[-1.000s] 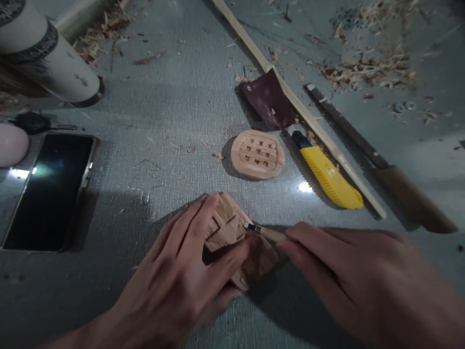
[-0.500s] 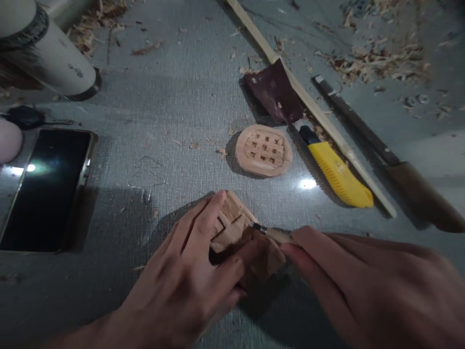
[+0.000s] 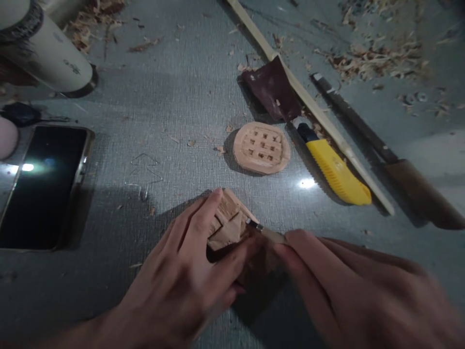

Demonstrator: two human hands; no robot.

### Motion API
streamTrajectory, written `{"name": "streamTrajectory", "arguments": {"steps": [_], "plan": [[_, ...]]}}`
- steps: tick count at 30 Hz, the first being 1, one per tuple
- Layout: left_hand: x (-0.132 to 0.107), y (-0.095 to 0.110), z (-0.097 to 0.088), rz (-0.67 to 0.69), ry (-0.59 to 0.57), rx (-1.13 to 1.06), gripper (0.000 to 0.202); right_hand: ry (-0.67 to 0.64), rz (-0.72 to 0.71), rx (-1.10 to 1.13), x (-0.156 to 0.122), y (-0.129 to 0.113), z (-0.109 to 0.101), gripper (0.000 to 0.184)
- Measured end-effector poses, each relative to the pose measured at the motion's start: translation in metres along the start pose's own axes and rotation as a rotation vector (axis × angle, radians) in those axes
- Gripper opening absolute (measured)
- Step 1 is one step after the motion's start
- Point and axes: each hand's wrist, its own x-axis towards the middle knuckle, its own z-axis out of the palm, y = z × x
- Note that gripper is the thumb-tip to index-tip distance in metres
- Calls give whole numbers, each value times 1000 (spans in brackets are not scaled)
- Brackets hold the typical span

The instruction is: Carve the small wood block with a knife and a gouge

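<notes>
- The left hand (image 3: 189, 276) holds down a carved wood block (image 3: 228, 225) at lower centre of the frame, fingers clamped over its top and near side.
- The right hand (image 3: 348, 291) pinches a small carving tool (image 3: 267, 234), fingers closed on its handle (the metal tip touches the block).
- Above, on the grey bench (image 3: 174, 87), lie a round lattice-cut disc (image 3: 261, 148) and, just right of it, a yellow utility knife (image 3: 336, 169).
- A phone (image 3: 39, 186) lies at the left edge.

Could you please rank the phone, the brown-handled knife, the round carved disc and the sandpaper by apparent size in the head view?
1. phone: largest.
2. brown-handled knife: longest, though narrow.
3. round carved disc and sandpaper: they look about alike, so I won't rank them.
</notes>
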Motion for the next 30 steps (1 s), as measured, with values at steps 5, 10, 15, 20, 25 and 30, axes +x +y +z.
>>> {"name": "streamTrajectory", "arguments": {"steps": [5,10,15,20,25,30], "plan": [[1,1,-2,-12,-12,9,58,5,9,-37,-1,-3,-2,36],[1,2,-3,-17,-11,23,54,84,12,-90,-6,-10,9,35],[1,2,-1,-21,6,39,57,84,36,-72,-4,-11,15,36],[-1,3,0,-17,17,45,60,100,25,-122,-1,-12,10,38],[-1,1,-3,-5,-33,50,49,46,-131,-175,8,5,0,35],[-1,2,-2,-4,-16,53,50,22,-132,-159,9,7,-1,33]]}}
